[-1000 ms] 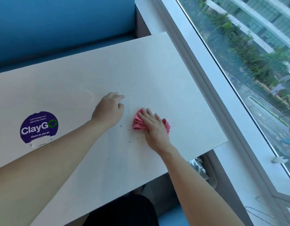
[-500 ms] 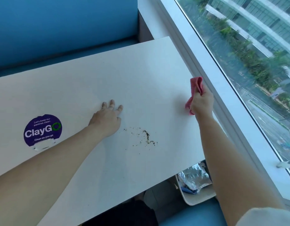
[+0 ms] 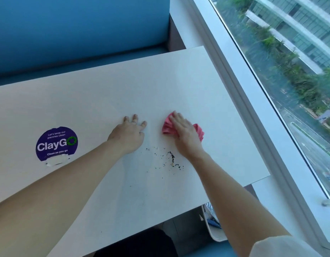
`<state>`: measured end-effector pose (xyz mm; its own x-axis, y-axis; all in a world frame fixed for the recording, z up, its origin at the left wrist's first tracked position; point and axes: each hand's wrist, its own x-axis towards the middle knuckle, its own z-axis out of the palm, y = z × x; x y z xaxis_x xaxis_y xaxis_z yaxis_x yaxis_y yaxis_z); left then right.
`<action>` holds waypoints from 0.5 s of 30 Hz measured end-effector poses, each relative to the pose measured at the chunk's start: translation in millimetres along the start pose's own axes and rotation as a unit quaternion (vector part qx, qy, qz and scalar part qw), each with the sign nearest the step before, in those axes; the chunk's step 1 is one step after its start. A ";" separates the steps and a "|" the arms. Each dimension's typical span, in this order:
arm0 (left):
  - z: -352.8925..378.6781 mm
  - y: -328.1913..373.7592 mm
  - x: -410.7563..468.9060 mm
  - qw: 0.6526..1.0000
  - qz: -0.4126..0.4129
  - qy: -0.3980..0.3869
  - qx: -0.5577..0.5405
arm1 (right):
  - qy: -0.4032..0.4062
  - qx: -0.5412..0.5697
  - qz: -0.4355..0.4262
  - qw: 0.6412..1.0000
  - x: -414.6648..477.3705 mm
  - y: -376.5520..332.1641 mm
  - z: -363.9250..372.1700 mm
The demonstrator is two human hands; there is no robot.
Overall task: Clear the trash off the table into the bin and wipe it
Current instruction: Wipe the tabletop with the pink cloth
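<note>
Pale rectangular worktop (image 3: 160, 89) by a window (image 3: 290, 89). The right hand (image 3: 184, 134) presses straight fingers (image 3: 176, 117) on a crumpled pink cloth (image 3: 166, 127). The left hand (image 3: 128, 134) lies flat, fingers spread. Dark crumbs (image 3: 171, 158) lie wrist-side of the fingers. A white bin (image 3: 216, 236) holds wrappers (image 3: 213, 217).

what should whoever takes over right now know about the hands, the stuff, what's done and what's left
Left grip: flat on the table, holding nothing.
Right grip: fingers straight, pressing the pink cloth onto the table.
Crumbs: scattered on the table just nearer than both grips.
Bin: under the table's near right corner, trash inside.
Done: no larger trash shows on the table.
Left: wipe the crumbs off toward the bin, then the rest of the top.
</note>
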<state>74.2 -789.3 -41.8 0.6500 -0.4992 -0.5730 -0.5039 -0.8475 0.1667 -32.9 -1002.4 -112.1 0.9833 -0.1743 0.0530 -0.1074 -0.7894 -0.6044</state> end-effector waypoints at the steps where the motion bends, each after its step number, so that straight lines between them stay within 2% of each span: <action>1: -2.2 0.2 -1.0 1.000 0.002 0.001 -0.005 | -0.017 0.003 -0.022 1.000 -10.7 -12.3 6.9; 4: -6.1 -2.1 -6.7 0.997 0.014 0.022 -0.070 | -0.056 0.020 -0.065 0.996 -41.5 -46.7 17.6; 6: -5.9 -8.4 -13.7 0.986 0.019 0.070 -0.147 | -0.075 0.066 -0.067 0.993 -52.6 -60.6 15.8; 7: -4.8 -13.4 -17.8 0.979 0.015 0.100 -0.180 | -0.076 0.116 -0.044 0.989 -52.8 -66.1 9.6; 9: -2.5 -25.4 -24.1 0.961 0.007 0.158 -0.227 | -0.078 0.227 0.073 0.968 -45.1 -74.4 -11.0; 11: -3.9 -40.2 -28.6 0.934 0.001 0.205 -0.293 | -0.030 0.333 0.184 0.924 -29.8 -76.1 -32.5; 13: -8.9 -57.2 -30.4 0.914 -0.008 0.248 -0.319 | 0.054 0.398 0.240 0.884 -8.3 -73.6 -53.4; 15: -12.3 -77.3 -27.3 0.938 -0.047 0.247 -0.237 | 0.133 0.389 0.260 0.874 19.2 -70.2 -68.7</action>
<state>102.5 -712.4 -29.1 0.9224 -0.3416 -0.1804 -0.1977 -0.8186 0.5393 -16.6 -990.8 -14.0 0.7507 -0.6034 -0.2690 -0.2949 0.0583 -0.9537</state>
